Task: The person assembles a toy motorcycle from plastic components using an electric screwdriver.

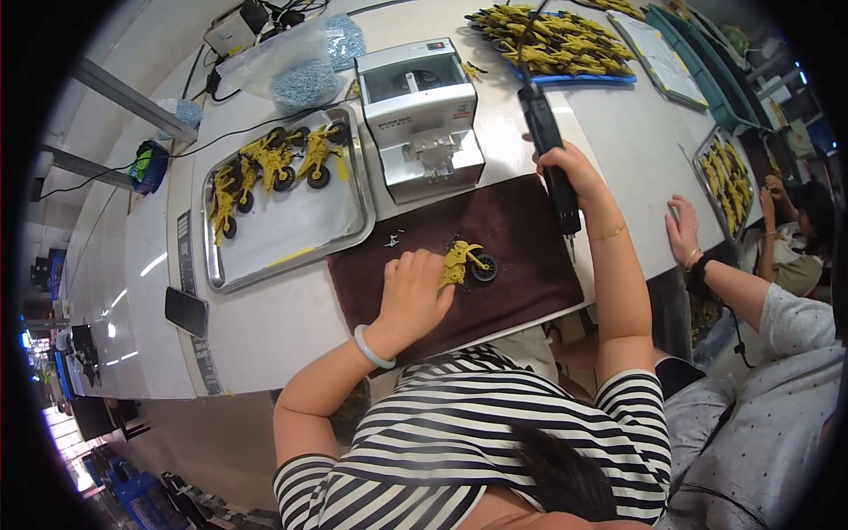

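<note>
My left hand (412, 287), a pale bangle on its wrist, has its fingers closed on the rear part of a yellow toy motorcycle (456, 263). The toy lies on a dark brown cloth (521, 221), its black front wheel pointing right; the hand hides its back end. Raised over the right edge of the cloth, my right hand (574, 172) is wrapped around a black electric screwdriver (549, 146). Its tip points down, apart from the toy. A few small screws (394, 239) lie loose on the cloth, just above my left hand.
A silver screw-feeder machine (420, 115) stands behind the cloth. Left of it, a metal tray (291, 261) holds several yellow motorcycles; a phone (186, 312) lies nearby. Bags of screws (305, 84) and a blue tray (574, 79) of yellow parts are farther back. A co-worker's hand (682, 231) rests at right.
</note>
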Demonstrator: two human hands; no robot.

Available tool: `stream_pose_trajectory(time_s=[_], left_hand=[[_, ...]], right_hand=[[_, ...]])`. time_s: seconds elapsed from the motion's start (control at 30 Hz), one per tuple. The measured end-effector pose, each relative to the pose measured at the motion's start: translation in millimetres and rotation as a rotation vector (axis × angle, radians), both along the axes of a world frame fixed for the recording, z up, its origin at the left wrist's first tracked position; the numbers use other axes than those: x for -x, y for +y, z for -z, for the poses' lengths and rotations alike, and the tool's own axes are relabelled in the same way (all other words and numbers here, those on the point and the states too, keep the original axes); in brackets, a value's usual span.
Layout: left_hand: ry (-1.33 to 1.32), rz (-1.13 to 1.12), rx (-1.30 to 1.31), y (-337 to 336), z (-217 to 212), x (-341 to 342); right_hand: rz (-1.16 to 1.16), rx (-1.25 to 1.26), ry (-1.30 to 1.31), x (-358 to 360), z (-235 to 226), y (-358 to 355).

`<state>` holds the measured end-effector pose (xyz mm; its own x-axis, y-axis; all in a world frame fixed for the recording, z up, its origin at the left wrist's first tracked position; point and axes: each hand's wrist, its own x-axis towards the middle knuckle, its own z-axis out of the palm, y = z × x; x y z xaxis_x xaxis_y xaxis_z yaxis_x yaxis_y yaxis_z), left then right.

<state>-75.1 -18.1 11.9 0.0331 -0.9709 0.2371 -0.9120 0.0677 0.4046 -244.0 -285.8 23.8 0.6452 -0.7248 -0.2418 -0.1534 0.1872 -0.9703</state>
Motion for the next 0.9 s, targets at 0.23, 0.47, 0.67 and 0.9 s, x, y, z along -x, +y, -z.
stream_pose_trajectory(time_s=[0.23,0.47,0.67,0.9], left_hand=[[-0.066,-0.039,0.154,-19.5,-26.9,-18.8],[-0.314,-0.195,0.593,-126.6,-49.3,-99.3],[-0.351,-0.266,0.581,-133.9,-48.1,-105.7],[-0.299,-0.348,0.546,-140.6,-51.7,-91.1]], right_hand=[[-0.219,-0.307,-0.520,-14.1,-49.1,37.0],[-0.217,-0.174,-0.441,-55.3,-65.9,69.4],[-0.262,-0.148,-0.532,-60.4,-65.6,68.8],[-0.040,0.006,-0.651,-67.6,-72.4,78.8]])
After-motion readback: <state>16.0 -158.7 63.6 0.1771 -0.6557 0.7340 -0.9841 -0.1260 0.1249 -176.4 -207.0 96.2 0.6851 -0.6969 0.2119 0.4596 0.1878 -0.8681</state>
